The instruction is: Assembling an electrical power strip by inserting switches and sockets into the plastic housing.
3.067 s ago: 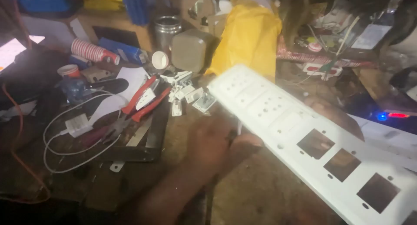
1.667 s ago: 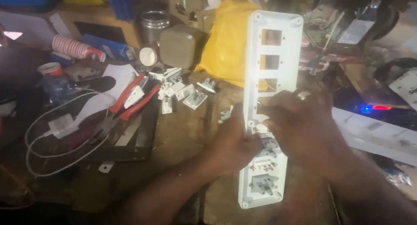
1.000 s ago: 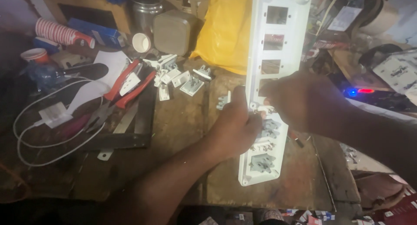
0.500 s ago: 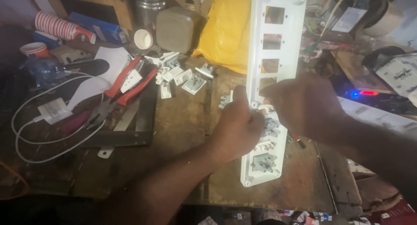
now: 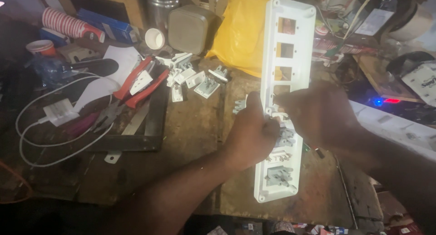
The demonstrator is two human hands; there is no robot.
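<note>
The scene is dimly lit from above. The white panel [image 5: 284,99] is nearly overexposed, while the hands [image 5: 252,133] are left in shadow. Detail is softened by grain; corners left of the panel are lost to darkness.

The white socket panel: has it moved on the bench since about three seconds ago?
Yes. The white socket panel lay slanting off to the right of the yellow bag; now it stands lengthwise beside the bag, held by the left hand and right hand.

My left hand [image 5: 252,133] and right hand [image 5: 318,115] gripped the white switch panel [image 5: 286,58]; red pliers [image 5: 136,87] lay left of it.
</note>
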